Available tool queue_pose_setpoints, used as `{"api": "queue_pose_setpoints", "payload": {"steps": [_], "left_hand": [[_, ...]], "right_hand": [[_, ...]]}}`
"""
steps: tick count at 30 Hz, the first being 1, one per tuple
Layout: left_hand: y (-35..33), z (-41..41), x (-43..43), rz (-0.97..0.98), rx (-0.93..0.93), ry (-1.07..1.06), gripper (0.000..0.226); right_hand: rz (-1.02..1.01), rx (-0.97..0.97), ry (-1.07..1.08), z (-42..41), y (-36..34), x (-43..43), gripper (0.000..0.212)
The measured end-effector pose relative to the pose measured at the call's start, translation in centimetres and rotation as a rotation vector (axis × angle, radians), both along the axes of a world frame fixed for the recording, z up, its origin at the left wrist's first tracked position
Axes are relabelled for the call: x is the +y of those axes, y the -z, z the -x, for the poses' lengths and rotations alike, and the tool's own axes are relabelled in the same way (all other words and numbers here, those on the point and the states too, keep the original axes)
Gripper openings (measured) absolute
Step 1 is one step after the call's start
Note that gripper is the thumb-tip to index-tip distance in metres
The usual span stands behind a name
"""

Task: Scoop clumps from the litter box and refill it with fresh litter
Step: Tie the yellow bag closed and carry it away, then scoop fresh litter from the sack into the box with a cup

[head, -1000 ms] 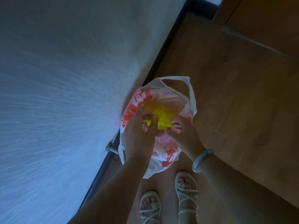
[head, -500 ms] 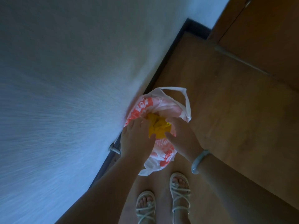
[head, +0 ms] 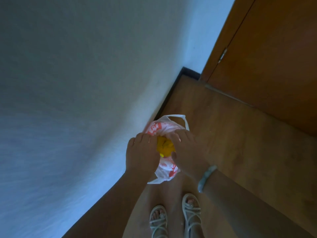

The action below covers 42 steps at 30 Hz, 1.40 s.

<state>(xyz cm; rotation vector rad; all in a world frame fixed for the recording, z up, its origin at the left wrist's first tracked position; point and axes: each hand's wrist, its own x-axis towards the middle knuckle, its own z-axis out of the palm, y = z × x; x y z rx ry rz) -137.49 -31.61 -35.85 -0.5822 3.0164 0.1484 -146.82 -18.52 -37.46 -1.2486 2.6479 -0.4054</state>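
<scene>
**Both hands on the bag**

The left hand [head: 142, 153] and right hand [head: 187, 152] each close their grip on the mouth of a white-and-red plastic bag [head: 165, 170], yellow bag [head: 165, 146] inside, held above the wooden floor [head: 240, 143] at 12 o'clock from the sandals [head: 175, 215].

Both hands [head: 142, 153] cover most of the yellow bundle [head: 165, 146] and the bag [head: 167, 172] mouth, bag print unreadable, contents not visible, sandals [head: 158, 220] and forearms cut off by bottom edge, wall [head: 68, 83] motion-blurred.
</scene>
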Motion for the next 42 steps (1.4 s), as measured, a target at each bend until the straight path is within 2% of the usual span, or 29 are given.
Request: {"api": "queue_pose_setpoints", "payload": {"steps": [4,9,14,17,22,25,32,42], "left_hand": [[-1.6,-3.0,1.1,-0.022,0.024,-0.050,0.039],[-0.6,-7.0,3.4,-0.004,-0.024,-0.151,0.034],[0.1,-11.0,7.0,0.021,-0.033,-0.288,0.030],[-0.3,-13.3,8.7,0.029,-0.017,-0.394,0.032],[-2.1,-17.4,10.6,0.041,0.030,-0.532,0.047],[-2.9,-20.5,11.4,0.041,-0.002,-0.639,0.060],[-4.0,-30.2,12.5,0.035,-0.014,-0.852,0.062],[-3.3,-49.7,16.9,-0.017,-0.049,-1.099,0.058]], "right_hand": [[-0.055,0.059,-0.100,-2.1,-2.5,1.3,0.057],[-0.093,0.128,-0.196,-4.1,-1.8,3.2,0.057],[-0.053,0.141,-0.302,-6.6,-1.2,4.9,0.046],[-0.067,0.152,-0.406,-8.5,-1.7,5.1,0.052],[-0.091,0.175,-0.569,-12.0,-3.7,4.4,0.059],[-0.087,0.168,-0.646,-14.9,-4.5,3.6,0.064],[-0.076,0.165,-0.851,-23.9,-4.8,1.9,0.063],[-0.069,0.220,-1.092,-43.1,-4.4,3.1,0.061]]}}
